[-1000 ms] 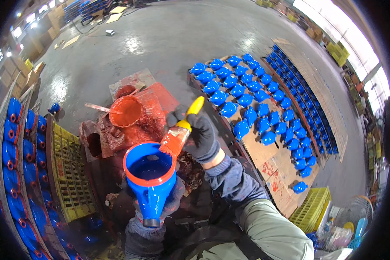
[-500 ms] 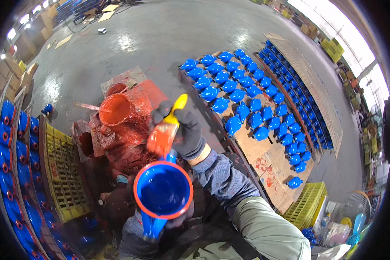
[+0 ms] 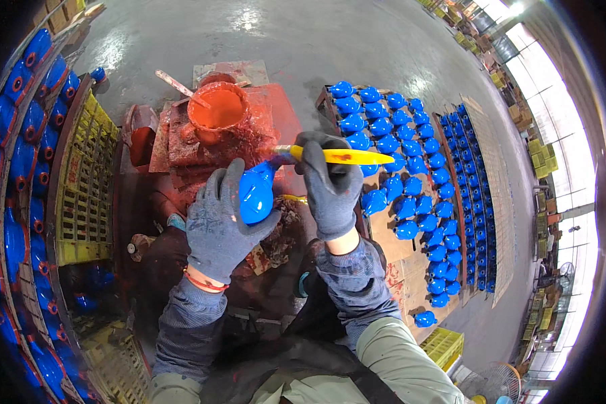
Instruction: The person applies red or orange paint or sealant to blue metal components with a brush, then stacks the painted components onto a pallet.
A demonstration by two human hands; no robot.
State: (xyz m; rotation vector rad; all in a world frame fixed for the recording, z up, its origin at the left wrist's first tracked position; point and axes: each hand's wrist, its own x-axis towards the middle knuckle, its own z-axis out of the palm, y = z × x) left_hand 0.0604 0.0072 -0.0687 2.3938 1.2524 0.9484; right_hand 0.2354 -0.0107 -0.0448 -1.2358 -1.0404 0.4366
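My left hand (image 3: 219, 222), in a grey glove, is wrapped round a glossy blue casting (image 3: 256, 198), rounded below with a narrower end pointing away from me. Its open red-rimmed mouth is out of sight now. In my gloved right hand (image 3: 330, 195) is a paintbrush (image 3: 357, 157) with a yellow handle, held almost level. Its bristles, at the left end, are at the casting's narrow far end; whether they touch I cannot tell. Just beyond my hands stands a red-smeared bucket (image 3: 212, 137) of orange-red paint, a stick (image 3: 174, 83) leaning in it.
To the right, rows of similar blue castings (image 3: 388, 144) stand on a cardboard-topped pallet (image 3: 397, 252), with a further stack (image 3: 481, 195) behind. At left are racks of blue castings (image 3: 17, 225) and a yellow crate (image 3: 84, 195). A second yellow crate (image 3: 443, 347) sits at lower right.
The casting has turned from showing its red-rimmed mouth to showing its rounded outside, and sits farther forward. My right hand has swung the brush from bristles-down to nearly level. The view has shifted.
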